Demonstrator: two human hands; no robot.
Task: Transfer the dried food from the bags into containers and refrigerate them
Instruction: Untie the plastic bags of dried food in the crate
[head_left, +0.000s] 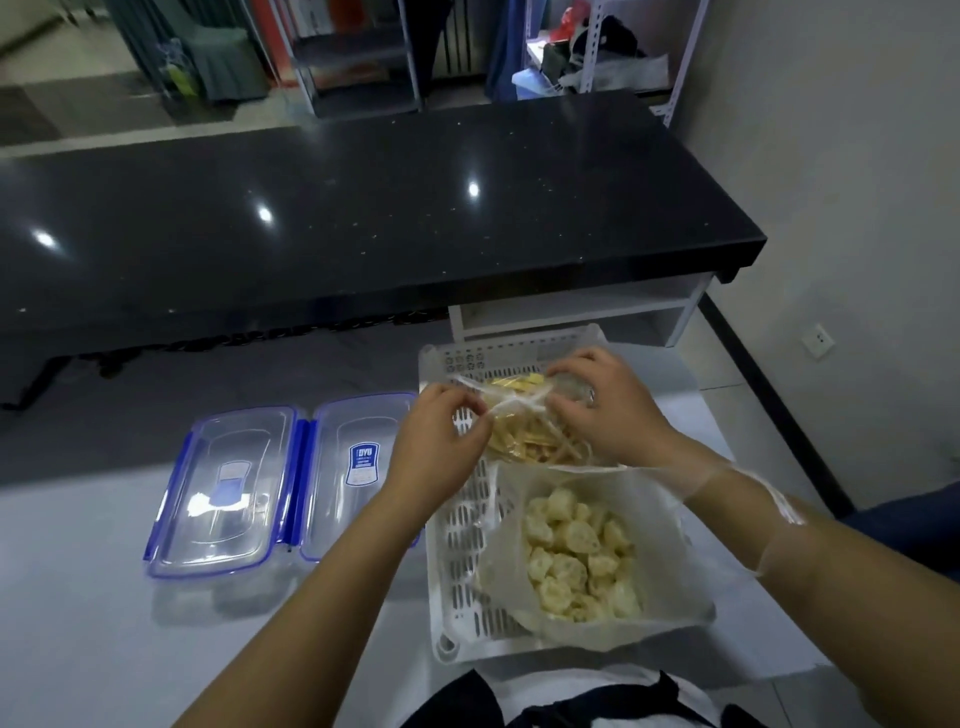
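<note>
Pale tabletop (104, 649) at lower frame: left hand (434, 457) and right hand (608, 410), fingers pinching shut on the knotted bag of yellow strips (524, 441) over the white basket (457, 551); untying comes next, probably, then pouring into the closed containers (280, 483).

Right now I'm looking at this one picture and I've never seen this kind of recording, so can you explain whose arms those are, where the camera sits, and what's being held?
There is no machine here. The camera is worn on a person's head and looks forward and down, so the two arms are that person's own.

Both hands are on a clear bag of yellow strips at the far end of a white slotted basket. The left hand pinches the bag's twisted top; the right hand has its grip on the bag's other side. A thin clear glove shows on the right hand and wrist.

Nearer in the basket sits an open bag of pale lumps. Left of the basket, two clear blue-trimmed containers lie side by side, lids on.
</note>
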